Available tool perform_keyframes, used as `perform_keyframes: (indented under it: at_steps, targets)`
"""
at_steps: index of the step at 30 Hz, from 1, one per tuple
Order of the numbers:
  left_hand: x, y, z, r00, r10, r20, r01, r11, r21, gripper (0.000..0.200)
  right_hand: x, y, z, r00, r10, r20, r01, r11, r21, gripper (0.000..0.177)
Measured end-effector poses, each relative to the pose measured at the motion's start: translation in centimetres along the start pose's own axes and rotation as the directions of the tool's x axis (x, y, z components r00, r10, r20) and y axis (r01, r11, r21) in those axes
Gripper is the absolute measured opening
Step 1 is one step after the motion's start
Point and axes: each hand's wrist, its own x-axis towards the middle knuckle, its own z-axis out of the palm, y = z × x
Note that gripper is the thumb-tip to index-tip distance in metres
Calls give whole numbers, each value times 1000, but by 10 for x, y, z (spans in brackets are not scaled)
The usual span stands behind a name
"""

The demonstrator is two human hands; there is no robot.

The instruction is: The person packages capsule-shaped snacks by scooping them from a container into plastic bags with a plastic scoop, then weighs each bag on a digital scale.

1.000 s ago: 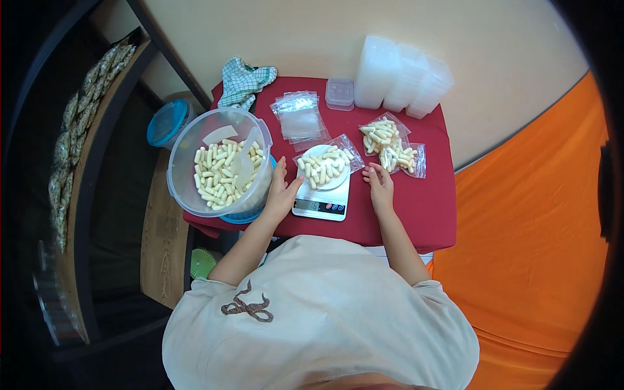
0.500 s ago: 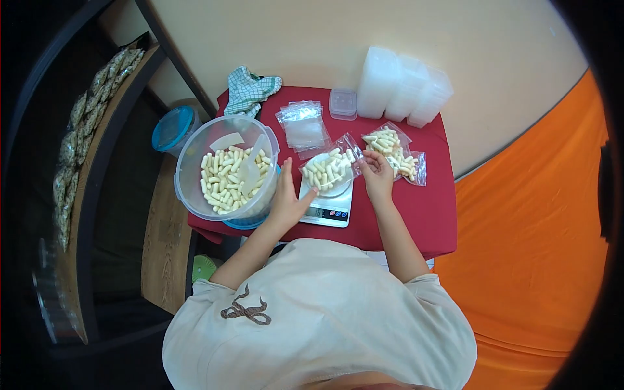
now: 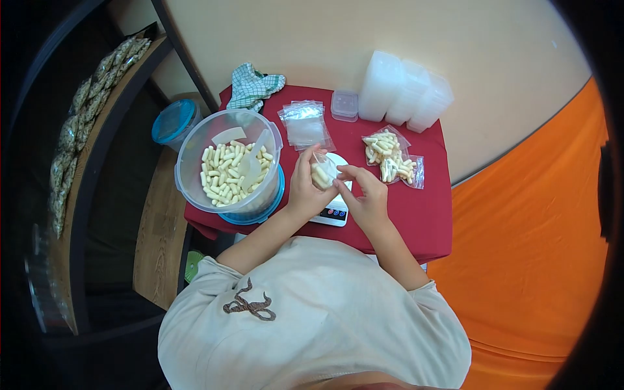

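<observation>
My left hand [image 3: 305, 190] is wrapped round a clear zip bag [image 3: 321, 174] with pale stick-shaped pieces inside, raised above the white digital scale [image 3: 335, 214]. At the bag's right edge, my right hand [image 3: 367, 198] has its thumb and fingers pinched together on the plastic. Both hands hide part of the scale. Left of them stands a big clear tub [image 3: 184, 170] of the same pale pieces, with a white scoop [image 3: 251, 170] lying in it. Two or more filled bags [image 3: 385, 151] rest on the cloth to the right.
Flat empty zip bags [image 3: 304, 130] lie behind the scale. Further back are a small clear box [image 3: 344, 105], tall stacked plastic containers [image 3: 380, 88] and a checked cloth [image 3: 250, 88]. A blue-lidded container [image 3: 174, 122] and a shelf [image 3: 104, 140] stand at left, an orange sheet [image 3: 520, 247] at right.
The zip bag has come up off the scale into my left hand, which moved right from beside the tub. My right hand has shifted slightly left and down with it.
</observation>
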Motion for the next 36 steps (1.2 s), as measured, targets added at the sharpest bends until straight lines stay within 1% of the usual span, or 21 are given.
perform_keyframes:
  at_steps: [3, 5, 7, 9, 11, 12, 13, 14, 15, 16, 17, 19, 20, 21, 23, 24, 25, 27, 29, 31, 36]
  targets:
    - [3, 13, 0, 999, 47, 14, -48, 995, 85, 92, 2, 0, -5, 999, -18, -40, 14, 995, -98, 25]
    - [3, 15, -3, 996, 82, 45, -84, 996, 40, 94, 5, -1, -6, 991, -128, -36, 122, 984, -127, 25]
    - [3, 12, -5, 990, 121, 70, -121, 993, -2, 95, 10, -1, -10, 989, -145, 8, 145, 985, -91, 25]
    - [3, 7, -5, 981, 139, 139, -100, 962, -255, 97, 13, 0, -10, 985, -164, 53, 167, 985, -53, 26]
    - [5, 8, -9, 978, 153, 140, -122, 970, -209, 96, 11, 11, -4, 1000, 24, 0, -24, 989, 147, 25]
    - [6, 10, -11, 976, 166, 142, -143, 976, -163, 96, 9, 24, 3, 994, 91, -55, -73, 958, 279, 23]
    - [7, 9, -13, 976, 167, 139, -144, 976, -162, 96, 9, 35, 7, 995, 89, -52, -70, 957, 280, 23]
    - [8, 8, -16, 982, 137, 129, -124, 987, -102, 95, 10, 44, 9, 963, 259, -77, -192, 859, 475, 23]
    - [7, 6, -18, 987, 105, 118, -101, 994, -41, 94, 11, 53, 11, 903, 424, -64, -284, 704, 651, 22]
    - [7, 2, -20, 990, 73, 123, -69, 997, -41, 89, 12, 62, 12, 859, 511, -38, -355, 648, 674, 22]
    - [4, -3, -22, 990, 71, 121, -67, 997, -39, 89, 9, 76, 14, 859, 511, -35, -357, 646, 675, 22]
    - [-3, -15, -26, 983, 8, 186, -26, 995, 97, 84, -2, 116, 21, 766, 643, 32, -555, 635, 536, 21]
    - [-7, -20, -27, 983, 8, 184, -26, 995, 100, 84, -13, 140, 26, 797, 604, -12, -536, 716, 447, 27]
    - [-11, -23, -29, 981, -27, 192, -1, 989, 146, 81, -17, 142, 25, 798, 602, -10, -535, 716, 449, 27]
    - [-14, -29, -32, 978, -62, 197, 22, 980, 197, 79, -24, 147, 24, 729, 683, -45, -647, 708, 283, 34]
    - [-16, -32, -35, 978, -79, 195, 39, 978, 203, 79, -29, 150, 24, 696, 718, -33, -667, 662, 341, 44]
    - [-17, -34, -36, 976, -99, 194, 58, 976, 210, 78, -34, 160, 24, 693, 720, -31, -669, 659, 343, 44]
    - [-17, -36, -38, 977, -117, 180, 82, 978, 191, 77, -44, 172, 22, 690, 721, -66, -605, 624, 494, 46]
    - [-17, -37, -40, 976, -137, 170, 108, 979, 170, 76, -54, 176, 18, 668, 743, -49, -631, 600, 492, 46]
    - [-16, -34, -43, 975, -153, 161, 128, 979, 158, 75, -60, 177, 18, 694, 718, -50, -542, 567, 620, 40]
    - [-18, -30, -44, 961, -201, 192, 168, 970, 174, 75, -60, 175, 12, 678, 735, 2, -524, 482, 702, 34]
